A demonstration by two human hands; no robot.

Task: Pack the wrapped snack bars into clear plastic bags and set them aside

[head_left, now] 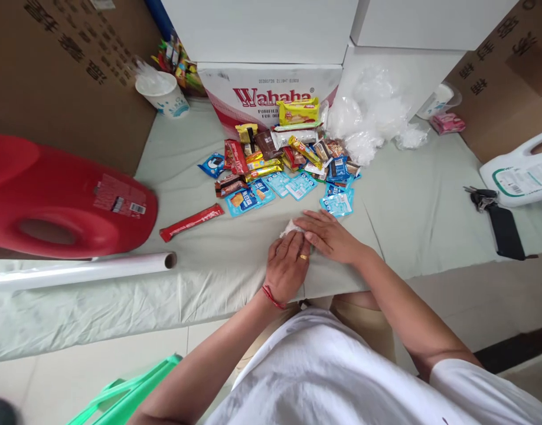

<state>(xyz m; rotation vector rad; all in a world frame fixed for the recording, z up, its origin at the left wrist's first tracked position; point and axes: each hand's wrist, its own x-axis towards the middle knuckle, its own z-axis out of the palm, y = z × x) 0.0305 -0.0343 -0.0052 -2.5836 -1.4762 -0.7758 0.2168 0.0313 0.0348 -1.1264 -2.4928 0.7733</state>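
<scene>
My left hand point(289, 260), with a red cord at the wrist and a ring on one finger, is closed over a small crumpled white piece point(291, 226). It looks like thin plastic, but mostly the hands cover it. From the right, my right hand point(332, 235) lies against the left one, its fingers bent over the same white piece. Just beyond the hands are light-blue snack packets point(337, 203). Behind them spreads a pile of wrapped snacks point(264, 168). To the left, a red stick packet point(192, 222) lies alone on the pale green cloth point(227, 260).
A Wahaha carton point(222, 88) backs the pile, beside crumpled clear plastic bags point(368, 118). On the left are a red jug point(76, 200), a plastic roll point(85, 268) and a paper cup point(162, 94). Keys point(481, 198), a black case point(505, 230) and a white bottle point(523, 171) lie right.
</scene>
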